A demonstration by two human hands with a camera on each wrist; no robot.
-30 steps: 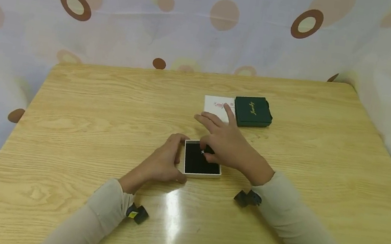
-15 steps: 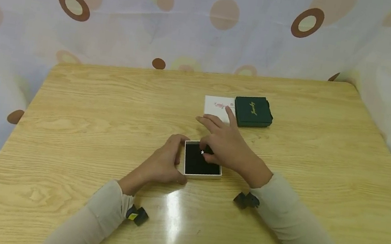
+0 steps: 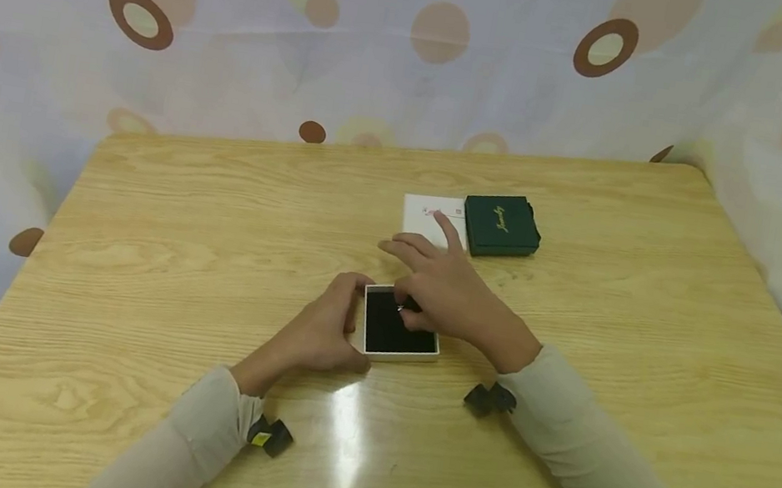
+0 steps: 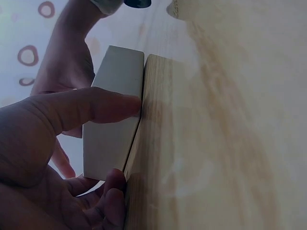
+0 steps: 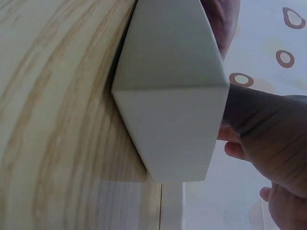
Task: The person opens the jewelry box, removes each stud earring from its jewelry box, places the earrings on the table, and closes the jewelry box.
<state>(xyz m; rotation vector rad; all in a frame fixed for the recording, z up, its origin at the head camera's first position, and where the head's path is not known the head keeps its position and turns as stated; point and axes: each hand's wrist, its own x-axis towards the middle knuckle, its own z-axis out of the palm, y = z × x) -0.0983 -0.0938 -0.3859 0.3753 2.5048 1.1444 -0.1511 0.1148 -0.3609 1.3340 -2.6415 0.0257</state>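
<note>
A small white box (image 3: 401,358) with a black inner pad (image 3: 385,334) sits uncovered on the wooden table in the head view. My left hand (image 3: 326,325) grips it by its left end, thumb at the front and fingers at the back. The left wrist view shows that thumb pressed along the box's pale side wall (image 4: 112,148). Over the pad, my right hand (image 3: 448,290) pinches a tiny silver star-like piece (image 3: 400,308) between thumb and index finger, the other fingers spread. The piece's exact kind is too small to tell. In the right wrist view the box wall (image 5: 168,129) hides the fingertips.
Behind the right hand lies a flat white square (image 3: 417,218) with a reddish print, partly covered by the fingers. Next to it is a dark green box (image 3: 502,225) with gold lettering. A patterned curtain (image 3: 250,71) hangs behind the table's far edge.
The silver piece shows a little less between the right fingertips, which have shifted very slightly. The left hand keeps its grip on the box. The head view itself has shifted a little.
</note>
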